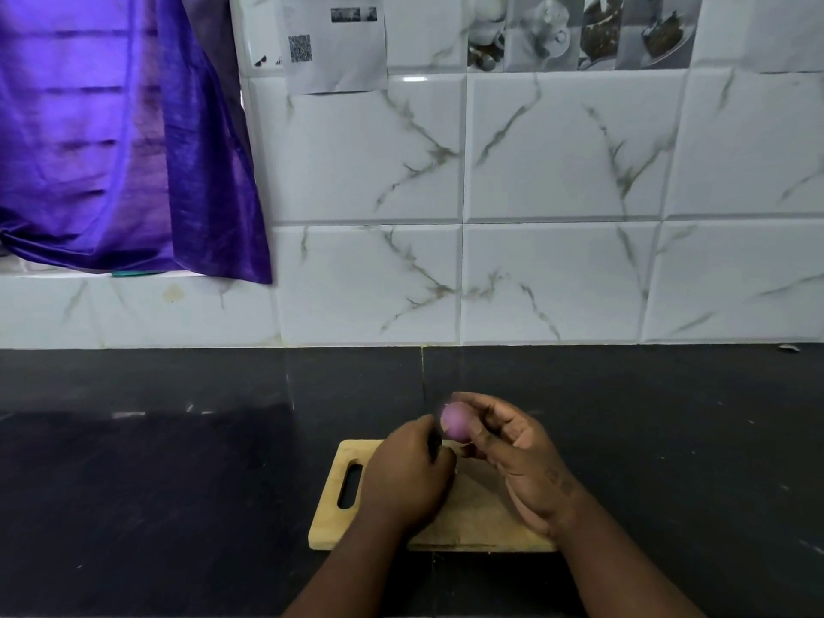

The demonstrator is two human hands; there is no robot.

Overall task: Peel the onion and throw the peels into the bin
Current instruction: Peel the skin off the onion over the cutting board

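A small purple onion (457,423) is held above the far edge of the wooden cutting board (472,506). My right hand (512,457) grips it from the right, with the fingers curled over its top and side. My left hand (408,470) is curled against the onion's left side, and its thumb and fingertips pinch at a pale flap of peel (444,424). The inside of the left hand is hidden. A few peel scraps (466,446) lie on the board under the onion. No bin is in view.
The board lies on a black stone counter (178,483) with its handle slot to the left. A white marble-tiled wall (557,283) rises behind the counter. A purple curtain (111,149) hangs at the upper left.
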